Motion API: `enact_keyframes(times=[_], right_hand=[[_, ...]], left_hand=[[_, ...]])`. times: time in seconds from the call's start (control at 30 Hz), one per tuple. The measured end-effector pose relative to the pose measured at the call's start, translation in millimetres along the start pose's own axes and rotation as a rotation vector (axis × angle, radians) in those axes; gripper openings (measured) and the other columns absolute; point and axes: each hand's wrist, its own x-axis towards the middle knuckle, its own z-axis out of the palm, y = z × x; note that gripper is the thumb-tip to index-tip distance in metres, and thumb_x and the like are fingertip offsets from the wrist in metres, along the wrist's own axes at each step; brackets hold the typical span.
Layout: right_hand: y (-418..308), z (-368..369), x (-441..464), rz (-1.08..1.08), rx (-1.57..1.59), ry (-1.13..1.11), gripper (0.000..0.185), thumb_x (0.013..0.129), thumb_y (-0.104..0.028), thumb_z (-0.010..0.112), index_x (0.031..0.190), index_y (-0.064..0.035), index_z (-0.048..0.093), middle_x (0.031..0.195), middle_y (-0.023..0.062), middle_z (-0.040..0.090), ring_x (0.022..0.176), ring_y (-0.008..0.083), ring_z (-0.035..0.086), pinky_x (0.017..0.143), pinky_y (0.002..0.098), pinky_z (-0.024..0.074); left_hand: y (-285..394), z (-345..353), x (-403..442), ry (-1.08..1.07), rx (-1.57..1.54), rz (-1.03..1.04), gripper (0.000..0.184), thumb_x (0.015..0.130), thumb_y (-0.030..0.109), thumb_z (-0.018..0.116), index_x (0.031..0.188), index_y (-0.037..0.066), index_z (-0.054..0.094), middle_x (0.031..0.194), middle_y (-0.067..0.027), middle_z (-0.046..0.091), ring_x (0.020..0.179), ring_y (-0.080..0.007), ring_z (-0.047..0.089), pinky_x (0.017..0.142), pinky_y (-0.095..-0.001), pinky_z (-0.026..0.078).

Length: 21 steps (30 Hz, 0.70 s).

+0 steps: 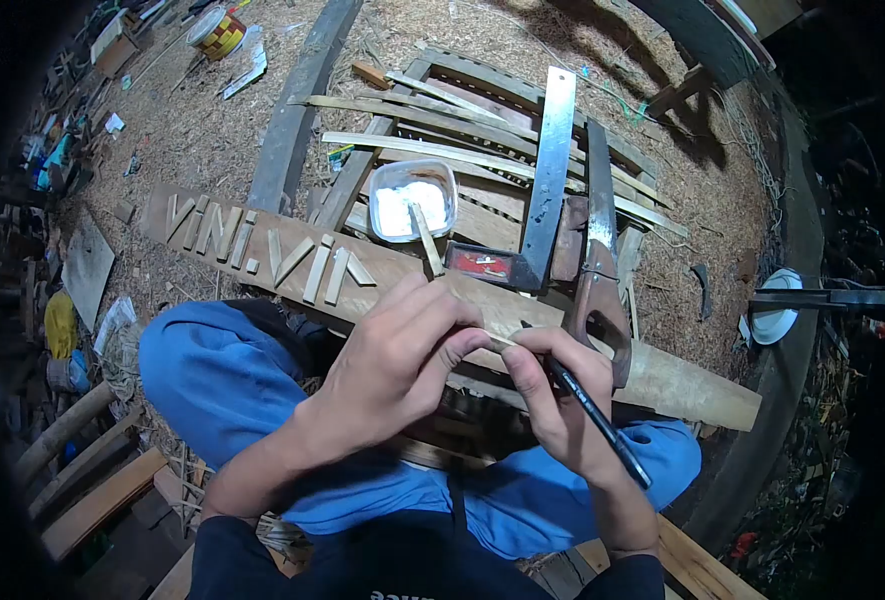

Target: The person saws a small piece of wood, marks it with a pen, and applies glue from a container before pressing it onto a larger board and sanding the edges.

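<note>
Sawdust and wood shavings are scattered all over the ground, and a long tan wooden plank is laid crosswise in front of a seated person's blue trousers. Right above the plank's middle, a small pale wooden piece is pinched by both hands at once, thumb and fingertips closed on it from each side: left hand at one end, right hand at the other. Also kept in the right hand's grip is a slim black marker pen, slanted back over the wrist. Whether its tip is touching the wood can't really be told. A bunch of short pale wooden strips is spread along the plank's left part. Beyond it, a squarish clear plastic tub is filled with white paste, with a thin wooden stick leaned in it. Farther right, a silver metal square and a brown-handled handsaw are parked side by side.
</note>
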Motion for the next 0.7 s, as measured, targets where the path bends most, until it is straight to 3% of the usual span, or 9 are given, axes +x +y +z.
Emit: enact_keyframes(times=[0.1, 0.17, 0.2, 0.37, 0.43, 0.57, 0.63, 0.7], right_hand=[[1, -5, -2, 0.129, 0.130, -0.077, 0.021, 0.103, -0.018, 0.065, 0.103, 0.0025, 0.068, 0.077, 0.0087, 0.065, 0.065, 0.0136, 0.061, 0.061, 0.0298, 0.0481], [-1, -8, -4, 0.349, 0.331, -0.158, 0.024, 0.104, -0.022, 0.065, 0.105, 0.0023, 0.068, 0.078, 0.0042, 0.063, 0.070, 0.0096, 0.058, 0.063, 0.0268, 0.0468], [0, -8, -5, 0.331, 0.362, -0.155, 0.025, 0.104, -0.024, 0.065, 0.106, 0.0011, 0.068, 0.078, 0.0000, 0.061, 0.072, 0.0067, 0.054, 0.064, 0.0242, 0.0443], [0, -11, -7, 0.426, 0.475, -0.185, 0.026, 0.104, -0.025, 0.066, 0.108, -0.0005, 0.069, 0.078, -0.0023, 0.058, 0.070, 0.0051, 0.050, 0.062, 0.0234, 0.0409], [-1, -13, -7, 0.463, 0.523, -0.188, 0.026, 0.104, -0.026, 0.066, 0.107, 0.0000, 0.069, 0.080, -0.0026, 0.060, 0.072, 0.0049, 0.051, 0.064, 0.0230, 0.0416], [-2, -12, -5, 0.384, 0.375, -0.179, 0.029, 0.105, -0.026, 0.063, 0.108, 0.0020, 0.069, 0.081, 0.0024, 0.063, 0.074, 0.0105, 0.057, 0.068, 0.0262, 0.0464], [2, -11, -2, 0.142, 0.166, -0.176, 0.032, 0.106, -0.027, 0.059, 0.110, 0.0027, 0.069, 0.084, 0.0057, 0.063, 0.077, 0.0113, 0.057, 0.068, 0.0265, 0.0454], [1, -10, 2, 0.021, 0.121, -0.163, 0.036, 0.108, -0.027, 0.053, 0.114, 0.0040, 0.069, 0.088, 0.0091, 0.062, 0.082, 0.0146, 0.058, 0.073, 0.0288, 0.0457]], left_hand=[[0, -3, 0, -0.051, -0.086, -0.024, 0.009, 0.092, 0.005, 0.070, 0.097, 0.000, 0.063, 0.082, -0.0110, 0.057, 0.078, -0.0285, 0.054, 0.071, -0.0383, 0.042], [1, -4, 0, -0.067, -0.132, -0.035, 0.008, 0.094, 0.006, 0.069, 0.097, 0.000, 0.063, 0.082, -0.0110, 0.057, 0.078, -0.0283, 0.054, 0.071, -0.0382, 0.042], [2, -4, 0, -0.070, -0.154, -0.046, 0.008, 0.095, 0.006, 0.068, 0.096, 0.000, 0.063, 0.082, -0.0110, 0.057, 0.078, -0.0284, 0.053, 0.072, -0.0378, 0.042], [2, -4, -1, -0.094, -0.212, -0.081, 0.006, 0.096, 0.005, 0.066, 0.096, 0.000, 0.063, 0.083, -0.0105, 0.058, 0.078, -0.0280, 0.053, 0.072, -0.0374, 0.043], [-1, 0, -1, -0.068, -0.230, -0.030, 0.015, 0.092, 0.009, 0.073, 0.095, 0.000, 0.062, 0.081, -0.0098, 0.057, 0.075, -0.0273, 0.053, 0.069, -0.0372, 0.042], [6, -2, 2, -0.016, -0.090, 0.055, 0.033, 0.080, 0.020, 0.086, 0.092, 0.000, 0.062, 0.079, -0.0087, 0.055, 0.071, -0.0261, 0.050, 0.065, -0.0372, 0.041], [4, -5, 4, 0.023, 0.055, 0.104, 0.049, 0.066, 0.029, 0.096, 0.087, 0.001, 0.060, 0.077, -0.0080, 0.053, 0.069, -0.0255, 0.047, 0.062, -0.0373, 0.038], [-2, -4, 5, 0.062, 0.109, 0.130, 0.053, 0.063, 0.032, 0.097, 0.081, 0.003, 0.058, 0.075, -0.0078, 0.049, 0.068, -0.0254, 0.045, 0.061, -0.0376, 0.037]])
